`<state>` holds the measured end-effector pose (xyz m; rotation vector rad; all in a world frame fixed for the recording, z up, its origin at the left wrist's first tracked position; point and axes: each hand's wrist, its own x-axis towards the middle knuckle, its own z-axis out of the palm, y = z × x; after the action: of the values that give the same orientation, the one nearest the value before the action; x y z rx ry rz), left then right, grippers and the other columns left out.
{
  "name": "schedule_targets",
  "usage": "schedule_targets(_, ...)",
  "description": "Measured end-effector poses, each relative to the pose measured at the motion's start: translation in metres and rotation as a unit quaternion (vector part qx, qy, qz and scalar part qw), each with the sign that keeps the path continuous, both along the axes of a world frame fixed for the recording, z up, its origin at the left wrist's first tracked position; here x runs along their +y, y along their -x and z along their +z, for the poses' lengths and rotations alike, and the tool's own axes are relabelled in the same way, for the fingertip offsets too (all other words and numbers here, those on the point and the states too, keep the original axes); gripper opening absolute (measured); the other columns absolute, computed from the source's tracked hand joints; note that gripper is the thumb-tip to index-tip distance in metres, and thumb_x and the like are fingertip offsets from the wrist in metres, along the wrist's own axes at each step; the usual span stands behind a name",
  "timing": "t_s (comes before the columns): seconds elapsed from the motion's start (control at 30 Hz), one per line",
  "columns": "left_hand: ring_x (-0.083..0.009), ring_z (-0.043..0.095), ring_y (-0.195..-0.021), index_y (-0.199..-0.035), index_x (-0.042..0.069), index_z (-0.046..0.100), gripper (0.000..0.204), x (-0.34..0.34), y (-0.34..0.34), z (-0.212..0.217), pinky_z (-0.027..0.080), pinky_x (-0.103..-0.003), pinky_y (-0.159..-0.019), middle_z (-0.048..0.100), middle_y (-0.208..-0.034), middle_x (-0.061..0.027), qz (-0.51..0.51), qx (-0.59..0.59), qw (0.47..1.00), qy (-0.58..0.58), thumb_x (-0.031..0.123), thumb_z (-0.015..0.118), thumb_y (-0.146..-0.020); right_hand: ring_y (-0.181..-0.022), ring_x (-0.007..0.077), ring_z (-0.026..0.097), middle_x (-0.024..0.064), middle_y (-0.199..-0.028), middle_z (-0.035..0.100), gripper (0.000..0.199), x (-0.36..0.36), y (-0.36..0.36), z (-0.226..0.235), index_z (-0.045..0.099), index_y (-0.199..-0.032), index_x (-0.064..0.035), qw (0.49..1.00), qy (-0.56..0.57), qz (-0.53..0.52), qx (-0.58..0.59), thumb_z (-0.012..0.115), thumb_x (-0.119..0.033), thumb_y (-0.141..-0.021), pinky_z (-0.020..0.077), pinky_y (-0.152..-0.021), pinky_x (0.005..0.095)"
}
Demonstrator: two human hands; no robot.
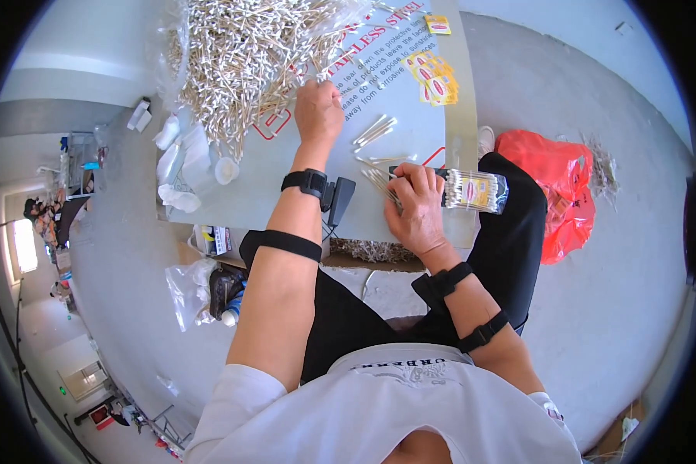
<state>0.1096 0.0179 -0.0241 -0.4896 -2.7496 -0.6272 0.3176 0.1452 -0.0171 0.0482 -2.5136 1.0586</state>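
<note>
A large heap of white-tipped cotton swabs (236, 66) spreads over the far left of the table. My left hand (318, 114) is at its right edge, fingers curled closed; their tips are hidden among the swabs, so what they grip is unclear. Nearer to me, my right hand (417, 207) has its fingers bent around a few loose cotton swabs (377, 179). Right beside its knuckles lies a clear packet of cotton swabs (472, 192) with a yellow label, partly over the table's edge. Another small bunch of swabs (375, 133) rests between the hands.
Yellow label cards (435, 80) lie at the table's right side. Crumpled clear plastic bags (182, 166) and a small white round piece (226, 170) sit at its left edge. A red plastic bag (547, 189) stands on the floor to the right. Below the table is a box (371, 251).
</note>
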Motion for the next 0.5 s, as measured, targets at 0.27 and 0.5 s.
schedule_targets(0.27,-0.0323,0.054,-0.088,-0.075,0.009,0.06,0.012,0.016,-0.06,0.006,0.045,-0.043,-0.075,0.055,-0.083,-0.0098,-0.112,-0.047,0.992,-0.039,0.0,0.067,-0.071,-0.093,0.0307,0.05,0.0111,-0.101,0.054,0.016,-0.001,0.003,-0.012,0.059,-0.081,-0.0029,0.998,0.039,-0.042,0.037,0.062,0.003,-0.067,0.039,-0.08,0.0413)
schedule_targets(0.5,-0.0316,0.05,-0.11,-0.092,0.009,0.066,0.016,0.004,-0.098,0.014,0.041,-0.047,-0.091,0.057,-0.108,-0.0099,-0.178,-0.065,0.982,-0.015,0.005,0.067,-0.076,-0.104,0.0376,0.05,0.0208,-0.119,0.048,0.037,-0.001,0.005,-0.008,0.055,-0.101,0.0013,0.989,0.073,-0.115,0.057,0.054,0.011,-0.065,0.0421,-0.092,0.0444)
